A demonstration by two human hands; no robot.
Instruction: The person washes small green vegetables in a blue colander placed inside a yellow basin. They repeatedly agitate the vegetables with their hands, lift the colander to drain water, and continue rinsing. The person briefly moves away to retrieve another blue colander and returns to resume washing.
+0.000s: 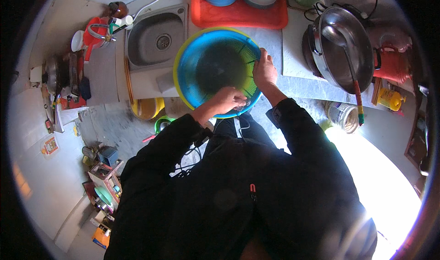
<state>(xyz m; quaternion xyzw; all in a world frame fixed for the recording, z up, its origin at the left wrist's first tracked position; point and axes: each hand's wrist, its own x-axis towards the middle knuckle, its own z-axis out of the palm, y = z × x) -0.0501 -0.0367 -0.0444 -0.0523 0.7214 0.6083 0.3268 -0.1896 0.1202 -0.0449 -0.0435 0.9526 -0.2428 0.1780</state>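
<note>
A round blue plastic basin (pixel 188 65) stands before me at the counter's front edge, nested with a yellow-green perforated colander (pixel 248 55). A large dark, blurred patch covers the middle of the basin, so I cannot tell what lies there. My right hand (pixel 265 70) grips the right rim, thumb side inward. Over the near side of the basin is my left hand (pixel 228 100), its fingers curled and pointing right. Wet, shiny spots show by its fingertips; whether they pinch anything is hidden.
A steel sink (pixel 154 41) lies left of the basin, with a tap (pixel 99 33) beside it. Behind stands a red tray (pixel 237 19) bearing containers. At right, a large steel pan (pixel 361 46) holds a ladle (pixel 350 64) whose handle overhangs the counter. A yellow bucket (pixel 160 105) stands below.
</note>
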